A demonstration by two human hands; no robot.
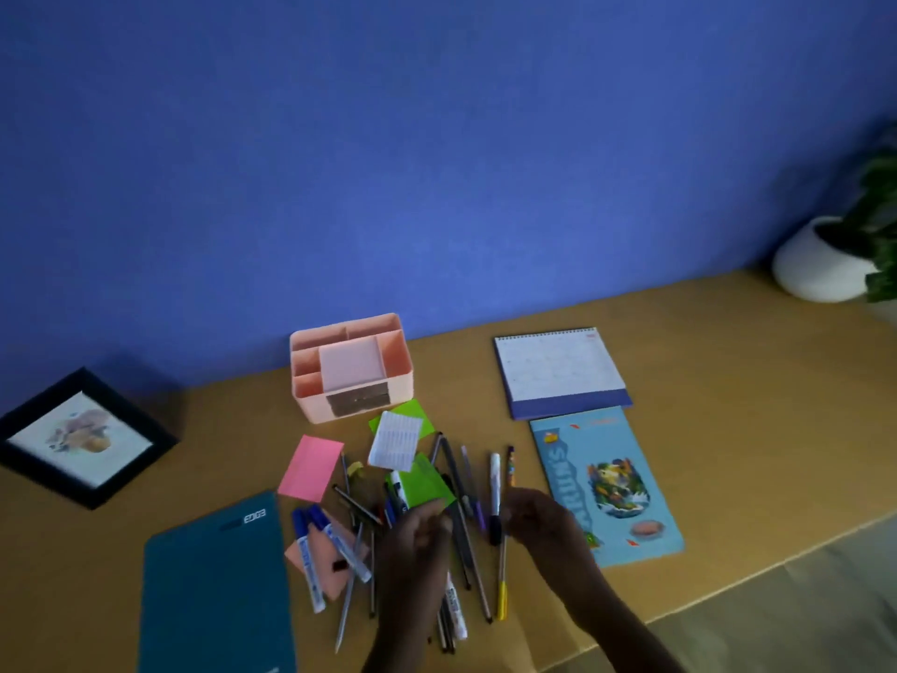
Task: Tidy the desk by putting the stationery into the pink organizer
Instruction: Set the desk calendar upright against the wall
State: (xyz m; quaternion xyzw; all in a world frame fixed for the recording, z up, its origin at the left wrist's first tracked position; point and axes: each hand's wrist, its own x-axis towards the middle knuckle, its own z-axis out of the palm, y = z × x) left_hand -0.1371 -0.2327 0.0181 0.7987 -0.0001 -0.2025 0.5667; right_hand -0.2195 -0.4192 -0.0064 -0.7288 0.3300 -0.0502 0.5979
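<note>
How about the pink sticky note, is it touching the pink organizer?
Apart. The head view shows a strip of bare desk between the pink sticky note and the pink organizer.

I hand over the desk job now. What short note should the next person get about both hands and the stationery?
Left hand: curled above the pen pile, grip unclear.
Right hand: at the white marker, grip unclear.
Pink organizer: behind the pile, no pens in it.
Done: nothing that shows.
Left: pens, blue markers, pink note, green notes into the organizer.
</note>
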